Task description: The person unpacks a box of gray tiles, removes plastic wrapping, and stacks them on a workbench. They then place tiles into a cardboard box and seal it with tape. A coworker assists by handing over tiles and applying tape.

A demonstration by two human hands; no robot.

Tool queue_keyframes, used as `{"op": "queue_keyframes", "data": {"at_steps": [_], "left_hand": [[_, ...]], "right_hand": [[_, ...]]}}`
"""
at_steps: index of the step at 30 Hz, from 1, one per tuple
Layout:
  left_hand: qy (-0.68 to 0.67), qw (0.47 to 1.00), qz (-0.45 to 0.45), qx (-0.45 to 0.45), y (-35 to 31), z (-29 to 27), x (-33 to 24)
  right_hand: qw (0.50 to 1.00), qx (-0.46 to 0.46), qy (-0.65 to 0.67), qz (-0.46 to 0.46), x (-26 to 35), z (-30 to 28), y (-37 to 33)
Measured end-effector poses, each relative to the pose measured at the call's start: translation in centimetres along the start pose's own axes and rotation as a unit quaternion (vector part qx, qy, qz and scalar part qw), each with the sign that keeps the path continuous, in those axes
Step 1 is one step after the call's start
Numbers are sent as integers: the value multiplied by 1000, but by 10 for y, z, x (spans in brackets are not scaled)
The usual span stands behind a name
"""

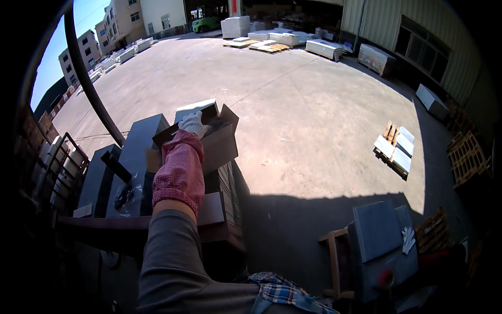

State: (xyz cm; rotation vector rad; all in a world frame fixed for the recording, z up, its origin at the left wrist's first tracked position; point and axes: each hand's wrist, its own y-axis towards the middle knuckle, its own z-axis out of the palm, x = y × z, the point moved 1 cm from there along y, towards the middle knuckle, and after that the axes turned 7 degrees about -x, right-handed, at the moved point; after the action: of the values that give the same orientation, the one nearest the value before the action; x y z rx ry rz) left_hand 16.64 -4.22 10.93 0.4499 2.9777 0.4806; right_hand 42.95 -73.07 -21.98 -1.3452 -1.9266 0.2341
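My left hand (193, 124), in a white glove, reaches out over a brown cardboard box (218, 147) whose flaps stand up. Two of its fingers show spread apart, with nothing seen between them; the rest are hard to make out against the box. A red checked oversleeve covers the forearm below a grey sleeve. The box sits on stacked dark slabs (141, 137). Close to the hand lies a white-topped piece (194, 107). I do not see my right hand.
A dark cylinder (116, 166) and crumpled clear plastic (128, 199) lie on the slabs at left. A post (89, 73) rises there. At right, a white glove (408, 240) rests on blue-grey slabs (374, 230) by a wooden frame (334, 261). A loaded pallet (395, 149) stands beyond.
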Motion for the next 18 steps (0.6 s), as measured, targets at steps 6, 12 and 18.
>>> {"op": "queue_keyframes", "data": {"at_steps": [6,12,18], "left_hand": [[10,996,-55,63,26,23,-24],[-30,997,-63,25,61,63,-4],[16,995,-15,-98,50,44,-56]], "right_hand": [[1000,1,4,7,16,-20,35],[999,27,0,25,-3,-32,80],[995,57,-18,79,-92,-44,107]]}}
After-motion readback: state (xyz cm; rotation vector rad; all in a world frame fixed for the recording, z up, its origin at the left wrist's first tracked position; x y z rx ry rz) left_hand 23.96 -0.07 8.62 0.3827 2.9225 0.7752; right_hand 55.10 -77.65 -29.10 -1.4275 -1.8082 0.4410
